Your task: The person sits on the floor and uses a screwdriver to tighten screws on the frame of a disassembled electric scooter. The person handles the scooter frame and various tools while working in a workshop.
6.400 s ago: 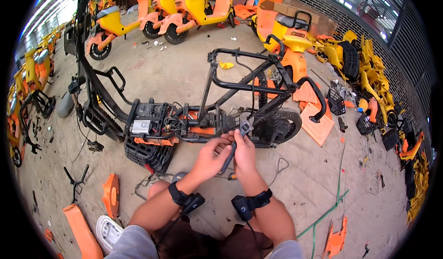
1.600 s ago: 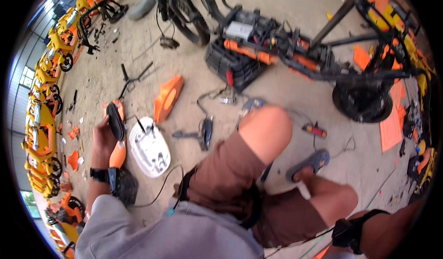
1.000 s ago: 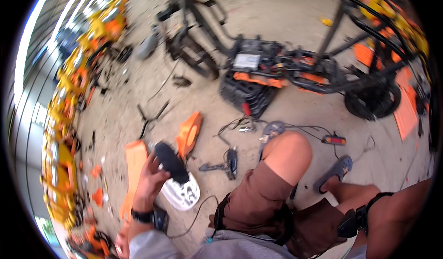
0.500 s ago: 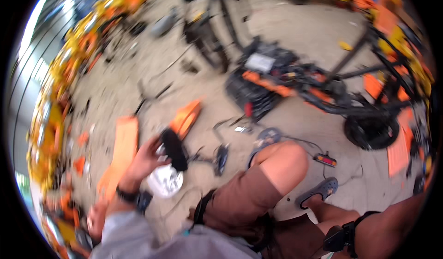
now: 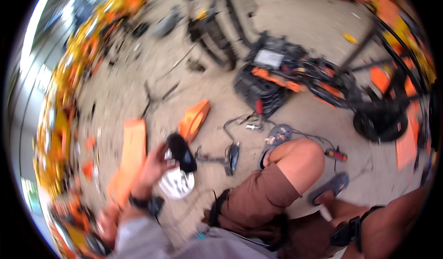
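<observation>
My left hand (image 5: pixel 154 164), fingers bent round a black oval piece (image 5: pixel 181 153), holds it above a white plastic part (image 5: pixel 176 183) on the floor. An orange long panel (image 5: pixel 127 162) and an orange shaped part (image 5: pixel 194 119) lie beside them. My right forearm (image 5: pixel 392 213) runs to the right edge; that hand is out of view. My bent bare legs (image 5: pixel 302 162) are in grey clogs (image 5: pixel 277 136). The picture is blurred by motion.
A stripped scooter frame (image 5: pixel 318 79) with a black base (image 5: pixel 258 88) stands ahead, cables and a small red-yellow part (image 5: pixel 336 155) near it. A black metal bracket (image 5: pixel 147 102) lies on the floor. Rows of yellow scooters (image 5: pixel 60 120) line the left, panels (image 5: pixel 406 148) the right.
Earlier both hands gripped a wrench at the frame. Since then the view has turned, and my left hand has taken the black oval piece and moved it rightward over the white part.
</observation>
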Tool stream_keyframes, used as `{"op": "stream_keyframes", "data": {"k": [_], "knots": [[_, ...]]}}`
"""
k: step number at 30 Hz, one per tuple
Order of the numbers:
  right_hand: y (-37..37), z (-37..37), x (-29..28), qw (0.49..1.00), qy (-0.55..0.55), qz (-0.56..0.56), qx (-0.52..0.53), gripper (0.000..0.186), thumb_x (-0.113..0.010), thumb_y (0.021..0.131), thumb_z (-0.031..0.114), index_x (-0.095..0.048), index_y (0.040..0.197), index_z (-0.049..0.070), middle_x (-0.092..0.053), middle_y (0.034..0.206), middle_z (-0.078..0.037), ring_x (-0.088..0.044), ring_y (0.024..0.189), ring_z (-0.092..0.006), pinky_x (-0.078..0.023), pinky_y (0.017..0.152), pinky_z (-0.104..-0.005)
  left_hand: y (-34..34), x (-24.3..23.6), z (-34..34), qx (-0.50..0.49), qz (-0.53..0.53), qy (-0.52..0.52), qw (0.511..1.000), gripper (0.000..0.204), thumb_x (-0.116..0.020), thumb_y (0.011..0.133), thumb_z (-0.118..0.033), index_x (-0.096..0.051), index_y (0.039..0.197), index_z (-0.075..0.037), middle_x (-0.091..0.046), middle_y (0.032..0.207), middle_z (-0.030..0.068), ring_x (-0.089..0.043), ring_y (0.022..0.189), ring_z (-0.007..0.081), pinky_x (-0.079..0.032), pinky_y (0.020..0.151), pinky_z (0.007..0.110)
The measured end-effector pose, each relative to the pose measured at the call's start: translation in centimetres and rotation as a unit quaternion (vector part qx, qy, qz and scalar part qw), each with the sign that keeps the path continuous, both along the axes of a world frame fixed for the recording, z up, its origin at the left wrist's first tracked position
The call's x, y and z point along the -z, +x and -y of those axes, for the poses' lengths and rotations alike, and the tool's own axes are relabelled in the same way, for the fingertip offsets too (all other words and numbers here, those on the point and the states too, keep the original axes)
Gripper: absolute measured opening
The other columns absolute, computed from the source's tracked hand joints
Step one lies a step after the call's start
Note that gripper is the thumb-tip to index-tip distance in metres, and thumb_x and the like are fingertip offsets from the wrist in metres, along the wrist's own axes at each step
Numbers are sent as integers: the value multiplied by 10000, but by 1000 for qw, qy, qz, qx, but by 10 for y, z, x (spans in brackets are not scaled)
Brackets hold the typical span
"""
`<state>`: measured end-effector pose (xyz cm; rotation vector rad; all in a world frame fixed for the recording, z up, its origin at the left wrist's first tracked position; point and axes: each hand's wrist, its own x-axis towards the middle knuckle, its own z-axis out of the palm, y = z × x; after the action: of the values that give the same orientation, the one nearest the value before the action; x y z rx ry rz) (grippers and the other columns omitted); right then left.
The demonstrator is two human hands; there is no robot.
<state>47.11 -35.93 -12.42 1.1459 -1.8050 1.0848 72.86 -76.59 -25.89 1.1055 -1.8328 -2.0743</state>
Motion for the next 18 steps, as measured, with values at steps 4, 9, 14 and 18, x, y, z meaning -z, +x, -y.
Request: {"op": "stream_keyframes", "data": {"k": [4, 9, 14, 18], "knots": [[-19, 17, -2, 1000, 22, -10, -15, 309, -544, 928, 168, -419, 1135, -24, -486, 904, -67, -367, 519, -92, -278, 473, -235, -41, -6, 51, 57, -15, -73, 996, 753, -631, 684, 158, -395, 1386, 19, -479, 1379, 113, -464, 1281, 239, -499, 967, 337], [-56, 3, -4, 999, 21, 9, -29, 325, -548, 927, 164, -418, 1156, -27, -492, 912, -67, -366, 516, -88, -279, 472, -232, -30, 40, 23, -119, 5, -88, 989, 750, -623, 690, 142, -374, 1391, 40, -479, 1366, 153, -540, 1183, 233, -522, 879, 326], [9, 65, 26, 998, 37, -20, -47, 343, -552, 926, 160, -417, 1177, -30, -499, 920, -66, -365, 514, -85, -279, 472, -230, 37, 94, 74, -73, -80, -119, 987, 697, -596, 687, 172, -425, 1349, 37, -529, 1319, 137, -554, 1164, 218, -513, 900, 319], [-10, 40, 11, 999, 29, 1, -19, 357, -556, 925, 157, -417, 1193, -32, -504, 927, -66, -364, 512, -82, -280, 471, -228, 18, 62, 44, -74, -23, -100, 992, 722, -628, 712, 187, -380, 1376, 50, -478, 1376, 152, -526, 1196, 229, -515, 907, 334]]}}
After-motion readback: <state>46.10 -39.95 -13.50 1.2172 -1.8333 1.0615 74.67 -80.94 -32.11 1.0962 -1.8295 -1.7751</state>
